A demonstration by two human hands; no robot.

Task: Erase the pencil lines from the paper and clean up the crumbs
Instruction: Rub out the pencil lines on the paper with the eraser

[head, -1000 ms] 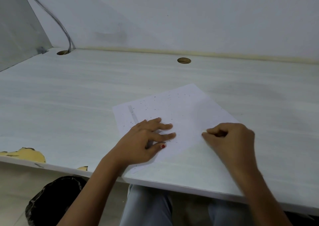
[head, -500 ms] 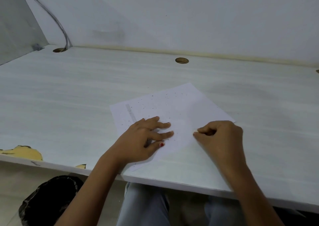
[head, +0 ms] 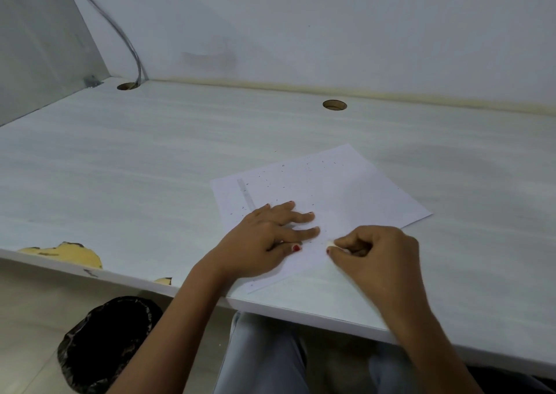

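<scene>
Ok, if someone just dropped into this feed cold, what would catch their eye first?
Most likely the white paper lying askew near the desk's front edge, speckled with dark eraser crumbs. The left hand presses it flat while the right hand pinches a small pale eraser against the sheet's near part. Next, the chipped yellow patch on the desk edge at far left, and a dark bin on the floor below.

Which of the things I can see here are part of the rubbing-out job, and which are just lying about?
Part of the job:
- white sheet of paper
- dark eraser crumbs scattered on it
- small white eraser pinched in the right hand
- left hand, flat on the sheet

Just there:
- grey cable entering a round desk hole
- second round hole
- black bag on the floor
</scene>
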